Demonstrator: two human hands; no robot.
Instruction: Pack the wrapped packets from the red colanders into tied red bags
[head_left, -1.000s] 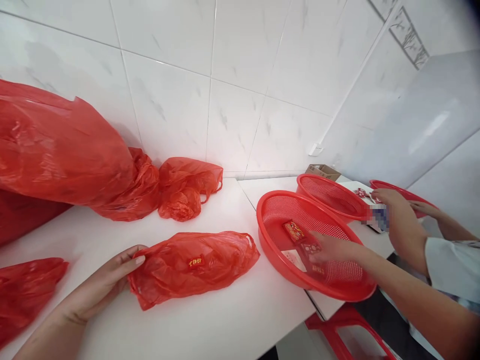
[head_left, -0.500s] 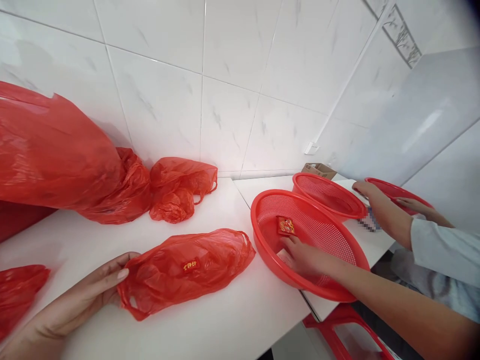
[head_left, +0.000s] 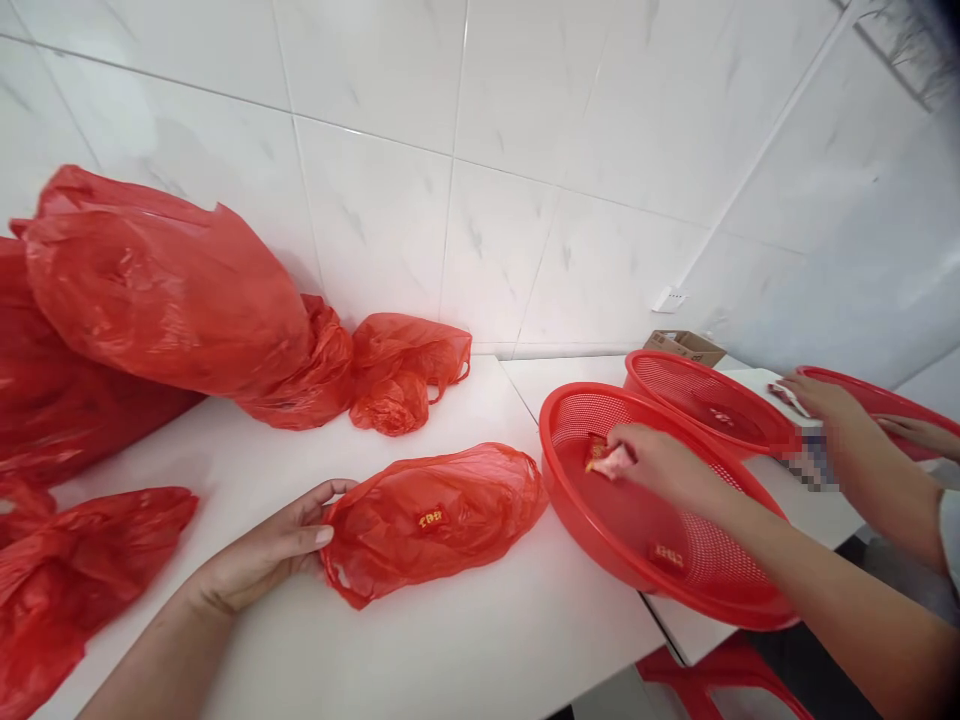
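Note:
My left hand point(head_left: 289, 540) pinches the near left edge of a thin red plastic bag point(head_left: 465, 520) lying on the white table point(head_left: 525, 630). A small red packet with yellow lettering point(head_left: 432, 519) shows in the bag. My right hand point(head_left: 649, 455) is over the large red perforated basket point(head_left: 570, 410), closed on a small pinkish-white packet point(head_left: 615, 462). Just beside its fingertips sits a red and yellow packet point(head_left: 596, 448) in the basket. Another red packet point(head_left: 667, 557) lies at the basket's near side.
Stuffed red bags point(head_left: 172, 290) fill the left and back left. A second red basket point(head_left: 705, 395), a cardboard box point(head_left: 684, 346) and another person's arms point(head_left: 862, 430) over a third basket are at the right. A red stool point(head_left: 720, 670) stands below.
My right hand has lifted from the basket's bottom with the pinkish-white packet. A red packet now shows at the basket's near side. The view has turned left.

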